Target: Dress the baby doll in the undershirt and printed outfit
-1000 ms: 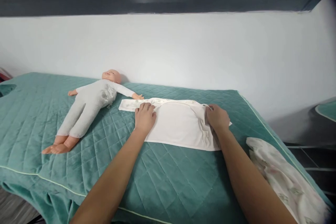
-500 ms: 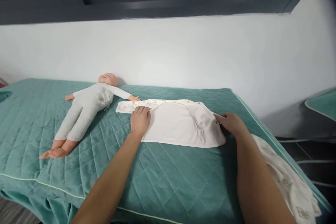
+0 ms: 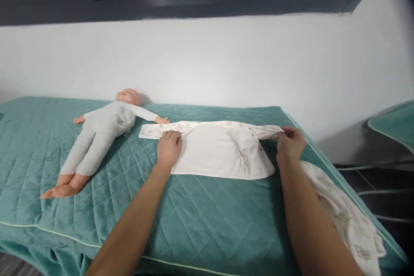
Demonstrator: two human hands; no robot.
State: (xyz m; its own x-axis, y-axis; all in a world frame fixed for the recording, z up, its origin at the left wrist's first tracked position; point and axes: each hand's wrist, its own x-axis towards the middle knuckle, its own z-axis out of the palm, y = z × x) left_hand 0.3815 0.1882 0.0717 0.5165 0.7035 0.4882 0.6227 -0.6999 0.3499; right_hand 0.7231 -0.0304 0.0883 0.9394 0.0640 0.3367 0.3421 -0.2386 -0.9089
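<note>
To the right of the doll (image 3: 106, 125), a white baby shirt (image 3: 210, 151) lies spread on the green quilted cover (image 3: 207, 220), its near sleeve (image 3: 150, 131) just beside the doll's outstretched hand (image 3: 162, 119); whether they touch cannot be made out. Your left hand (image 3: 170, 148) rests on the shirt's end nearer the doll, its grip too hidden to call pinched or loose. Your right hand (image 3: 291, 142), at the end farther from the doll, has a narrow grip on the tip of the other sleeve (image 3: 268, 131). The step in hand looks like laying the shirt out flat. Your next move probably calls for lowering that sleeve straight, away from the doll, then smoothing the rumpled front panel (image 3: 244, 157).
</note>
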